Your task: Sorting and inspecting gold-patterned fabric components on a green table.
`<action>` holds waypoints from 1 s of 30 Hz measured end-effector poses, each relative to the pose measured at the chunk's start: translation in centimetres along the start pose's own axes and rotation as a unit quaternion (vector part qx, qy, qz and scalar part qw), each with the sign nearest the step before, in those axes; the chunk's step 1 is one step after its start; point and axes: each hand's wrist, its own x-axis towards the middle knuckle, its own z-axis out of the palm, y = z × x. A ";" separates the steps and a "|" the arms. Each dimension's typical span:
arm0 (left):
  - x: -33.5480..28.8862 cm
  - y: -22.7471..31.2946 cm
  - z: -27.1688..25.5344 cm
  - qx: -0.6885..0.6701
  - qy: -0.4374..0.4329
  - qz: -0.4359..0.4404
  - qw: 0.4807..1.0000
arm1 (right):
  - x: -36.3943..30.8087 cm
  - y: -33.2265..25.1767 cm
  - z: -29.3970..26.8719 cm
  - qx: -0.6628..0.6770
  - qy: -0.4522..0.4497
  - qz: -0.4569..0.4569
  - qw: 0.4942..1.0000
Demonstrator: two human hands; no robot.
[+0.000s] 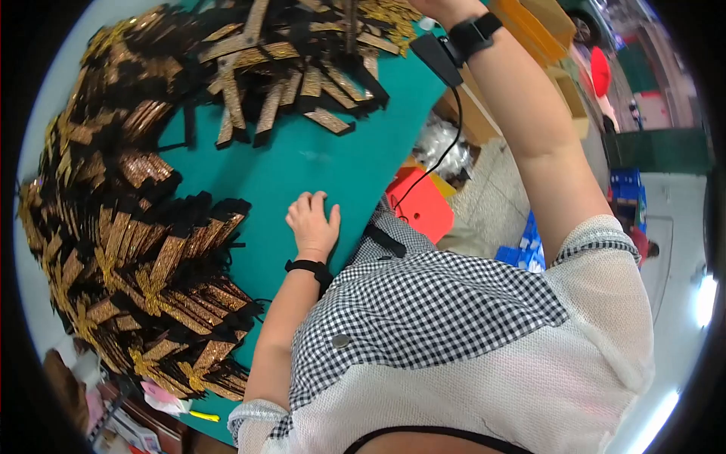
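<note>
Checked black-and-white fabric over a white open-weave knit top sat closest. Green tabletop, smooth, flat. Bundled strips, glittery copper-gold with black fabric ends, were fanned in a thick curved heap along the left side, some cinched with yellow-gold ties. Loose strips, same glitter, lay crisscrossed at the top; small yellow-gold pieces were just beside the right hand. That hand was cut off by the upper edge; grip couldn't be told. Left hand: palm down on bare tabletop, fingers loosely spread, holding nothing, near the bundles.
</note>
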 end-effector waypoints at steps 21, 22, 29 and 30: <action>-0.1 0.4 0.1 0.035 0.067 0.034 0.997 | -17.7 8.9 -12.0 -0.108 0.039 0.190 0.975; 0.0 0.5 0.3 0.012 0.059 0.042 0.997 | -17.9 8.6 -11.9 -0.102 0.046 0.205 0.972; -0.9 -1.2 0.1 -0.067 0.097 0.031 0.992 | -15.8 8.3 -6.9 -0.148 -0.046 0.211 0.965; -0.6 -1.5 0.2 -0.112 0.087 0.008 0.990 | -14.9 8.5 -5.9 -0.173 -0.045 0.221 0.959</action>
